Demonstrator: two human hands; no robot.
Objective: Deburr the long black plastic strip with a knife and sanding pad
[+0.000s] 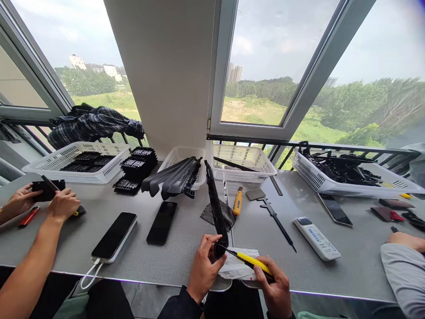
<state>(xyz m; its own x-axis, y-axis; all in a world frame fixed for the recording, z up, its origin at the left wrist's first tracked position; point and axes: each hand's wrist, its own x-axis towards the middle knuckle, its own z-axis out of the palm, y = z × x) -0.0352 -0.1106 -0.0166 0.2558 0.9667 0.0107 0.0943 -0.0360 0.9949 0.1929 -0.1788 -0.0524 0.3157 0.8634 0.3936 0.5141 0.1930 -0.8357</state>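
My left hand [204, 266] is closed around the lower end of a long black plastic trim strip [216, 204], which stands tilted up from the table. In my right hand [274, 283] is a yellow and black utility knife [254, 262], its blade tip at the strip's lower end beside my left fingers. I cannot tell whether the blade touches the strip. Under the knife lies a white paper [237, 266] near the table edge. A dark cloth [207, 215] lies behind the strip, with a yellow-handled tool [238, 201] to its right.
Several white baskets [244, 161] with black parts line the window side. Black trim pieces [174, 175] lean on one. Phones [162, 223], a caliper [277, 221] and a white device [317, 238] lie about. A co-worker's hands [63, 204] work at left; another's sleeve [403, 270] is at right.
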